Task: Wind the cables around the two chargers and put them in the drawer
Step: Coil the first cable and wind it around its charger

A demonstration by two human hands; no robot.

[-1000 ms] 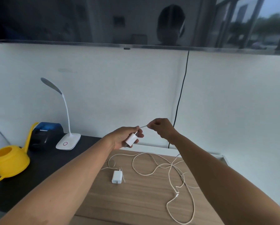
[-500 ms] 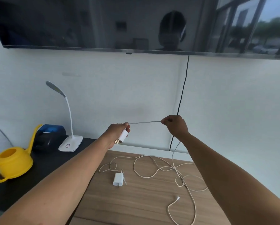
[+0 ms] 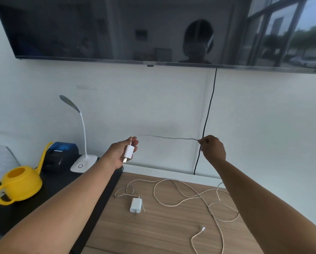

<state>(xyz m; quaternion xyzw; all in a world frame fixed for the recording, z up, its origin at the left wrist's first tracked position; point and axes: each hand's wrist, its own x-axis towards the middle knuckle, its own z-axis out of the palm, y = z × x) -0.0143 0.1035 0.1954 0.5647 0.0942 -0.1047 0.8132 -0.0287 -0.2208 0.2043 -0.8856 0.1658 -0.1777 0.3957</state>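
Note:
My left hand (image 3: pixel 119 154) grips a white charger (image 3: pixel 128 152) in the air, prongs pointing down. Its white cable (image 3: pixel 167 137) runs taut to the right, where my right hand (image 3: pixel 213 148) pinches it at about the same height; the rest drops behind that hand to the wooden table (image 3: pixel 162 235). A second white charger (image 3: pixel 135 207) lies flat on the table below my left hand. Loose white cable (image 3: pixel 181 196) loops across the tabletop, with a plug end (image 3: pixel 203 228) near the front. No drawer is in view.
A black surface (image 3: pixel 49 197) on the left carries a yellow watering can (image 3: pixel 19 184), a white desk lamp (image 3: pixel 83 160) and a black and blue device (image 3: pixel 61 155). A dark screen (image 3: pixel 153 30) hangs on the wall, with a black cord (image 3: pixel 207 116) running down.
My hands have moved apart: the right slid along the cable to the right, so the stretch between them is longer. The left turned the charger upright, and cable lifted off the table.

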